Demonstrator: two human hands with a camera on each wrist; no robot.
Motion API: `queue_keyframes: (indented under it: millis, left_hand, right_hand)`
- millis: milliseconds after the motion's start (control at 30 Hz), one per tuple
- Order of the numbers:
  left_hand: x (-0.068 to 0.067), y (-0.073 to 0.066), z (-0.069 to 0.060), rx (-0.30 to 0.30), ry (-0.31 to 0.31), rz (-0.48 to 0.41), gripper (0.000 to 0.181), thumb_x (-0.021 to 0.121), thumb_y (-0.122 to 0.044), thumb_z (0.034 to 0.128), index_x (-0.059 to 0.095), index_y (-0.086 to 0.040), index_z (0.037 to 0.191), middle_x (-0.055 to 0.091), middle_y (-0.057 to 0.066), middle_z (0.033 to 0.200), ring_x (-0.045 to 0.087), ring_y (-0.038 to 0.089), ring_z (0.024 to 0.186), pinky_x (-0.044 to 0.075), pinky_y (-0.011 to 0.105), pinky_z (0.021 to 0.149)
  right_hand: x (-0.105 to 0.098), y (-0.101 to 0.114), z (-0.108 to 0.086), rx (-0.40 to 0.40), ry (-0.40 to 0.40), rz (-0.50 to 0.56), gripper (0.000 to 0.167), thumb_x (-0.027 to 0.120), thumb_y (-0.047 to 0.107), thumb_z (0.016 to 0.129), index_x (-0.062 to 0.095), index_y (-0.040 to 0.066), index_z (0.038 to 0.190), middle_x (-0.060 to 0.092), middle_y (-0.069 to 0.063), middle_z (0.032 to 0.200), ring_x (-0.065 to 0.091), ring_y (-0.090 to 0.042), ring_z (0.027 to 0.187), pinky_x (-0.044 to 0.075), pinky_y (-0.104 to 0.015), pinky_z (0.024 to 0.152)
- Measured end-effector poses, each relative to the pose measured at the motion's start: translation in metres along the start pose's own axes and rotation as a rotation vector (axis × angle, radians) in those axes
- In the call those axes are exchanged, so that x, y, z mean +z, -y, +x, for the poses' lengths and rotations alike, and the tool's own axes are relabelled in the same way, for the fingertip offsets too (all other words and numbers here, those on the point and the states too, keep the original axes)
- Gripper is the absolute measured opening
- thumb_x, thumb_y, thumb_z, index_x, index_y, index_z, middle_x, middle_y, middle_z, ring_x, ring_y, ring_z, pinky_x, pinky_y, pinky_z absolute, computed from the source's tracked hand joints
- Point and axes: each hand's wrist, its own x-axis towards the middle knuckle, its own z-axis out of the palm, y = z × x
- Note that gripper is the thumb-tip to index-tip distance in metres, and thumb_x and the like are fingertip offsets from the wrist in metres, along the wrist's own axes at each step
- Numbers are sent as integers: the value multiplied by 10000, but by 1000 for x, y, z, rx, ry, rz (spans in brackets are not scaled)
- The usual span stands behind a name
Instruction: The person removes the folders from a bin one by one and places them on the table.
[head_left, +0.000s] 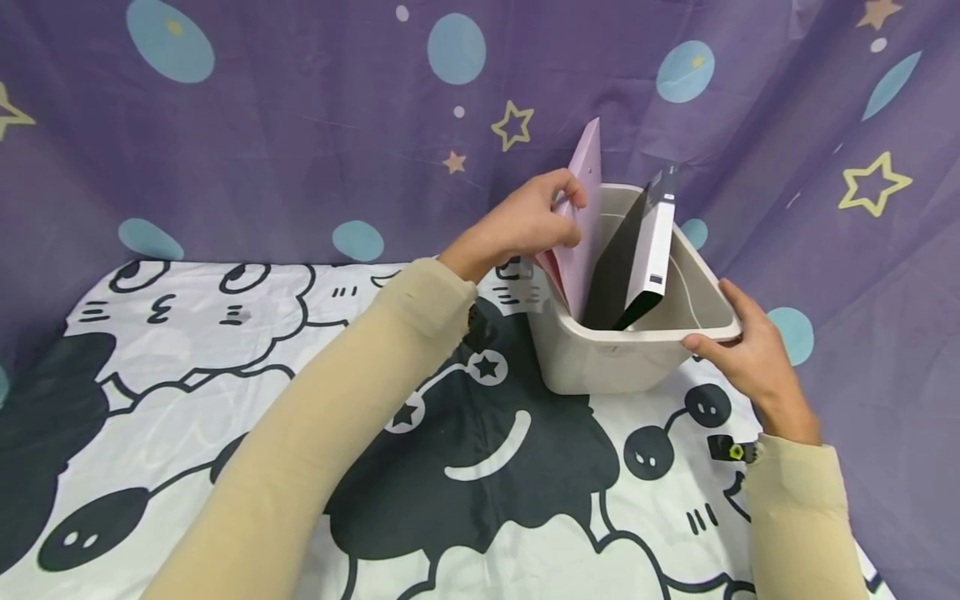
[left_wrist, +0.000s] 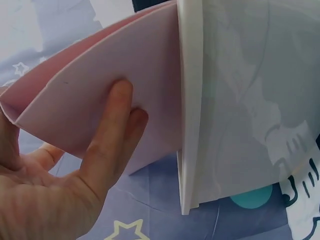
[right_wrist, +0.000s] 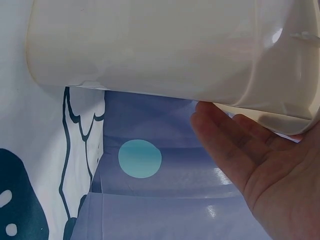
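Pink folder is pinched between the thumb and fingers of the left hand, its lower part being inside the grey bin. The rim is gripped at its near right corner by the right hand. A black binder (white-spined) is tilted beside the folder. The bin is supported by patterned cloth, near a purple curtain.
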Motion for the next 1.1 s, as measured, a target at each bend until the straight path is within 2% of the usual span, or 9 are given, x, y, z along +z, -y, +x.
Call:
queue_keyframes:
  millis: [100, 133, 267, 467, 567, 667, 767, 900, 1100]
  left_hand:
    - [-1, 0, -1, -21, 25, -7, 434, 588, -6, 783, 535, -144, 1191, 514, 85, 1070, 541, 223, 819, 487, 337, 514]
    - [-1, 1, -1, -29, 29, -8, 438, 587, -14, 787, 536, -158, 1198, 517, 89, 1103, 548, 235, 847, 500, 358, 519]
    - [0, 2, -2, -32, 12, -26, 397, 594, -24, 779, 548, -166, 1146, 556, 100, 989, 562, 251, 805, 507, 378, 510]
    - [0, 4, -4, -9, -19, -42, 377, 588, -44, 774, 561, -172, 1127, 519, 71, 777, 521, 216, 670, 427, 316, 467]
    - [-3, 3, -6, 8, -31, -59, 359, 582, -46, 772, 566, -171, 1109, 505, 63, 728, 500, 207, 631, 401, 306, 468]
    - [-9, 1, -8, 12, -28, -101, 347, 574, -39, 782, 562, -154, 1109, 551, 78, 779, 539, 216, 689, 450, 324, 500]
    - [-15, 0, -10, -1, -28, -121, 369, 580, -43, 792, 568, -143, 1147, 607, 100, 907, 585, 229, 779, 504, 351, 535]
    - [-20, 0, -10, -19, -48, -56, 372, 607, -81, 802, 592, -151, 1167, 621, 94, 1017, 604, 220, 796, 504, 338, 534]
    - [-23, -7, -5, -60, -112, 154, 247, 696, -161, 794, 581, -142, 1012, 581, 44, 1016, 543, 193, 854, 448, 287, 672]
  right_hand:
    - [0, 0, 0, 3, 2, -5, 922, 796, 190, 757, 270, 93, 1507, 453, -239, 1312, 533, 42, 777, 416, -74, 675]
    - [0, 0, 0, 1, 2, -6, 921, 795, 185, 757, 270, 90, 1507, 454, -243, 1313, 534, 41, 777, 417, -76, 676]
    - [-1, -2, 1, -3, 7, -7, 925, 793, 180, 760, 258, 79, 1508, 444, -277, 1322, 528, 55, 772, 415, -75, 670]
    - [-1, -2, 1, -6, 1, -9, 929, 801, 174, 750, 268, 71, 1504, 448, -280, 1318, 525, 62, 769, 410, -73, 677]
    - [-1, -1, 1, -8, -2, -10, 928, 804, 173, 748, 273, 67, 1502, 453, -279, 1310, 520, 63, 775, 406, -75, 682]
    - [-1, 0, 2, -6, -1, -7, 925, 805, 170, 749, 275, 69, 1501, 458, -273, 1303, 516, 58, 786, 405, -78, 686]
    - [0, 0, 2, 0, 3, -3, 921, 802, 162, 752, 275, 68, 1501, 457, -271, 1304, 514, 52, 795, 407, -77, 686]
    - [0, -1, 1, 11, 7, 0, 921, 800, 154, 756, 267, 61, 1502, 446, -274, 1315, 518, 52, 788, 415, -73, 669]
    - [-1, 0, 0, 20, 5, -3, 922, 796, 165, 762, 258, 61, 1504, 449, -281, 1311, 516, 58, 785, 411, -71, 669]
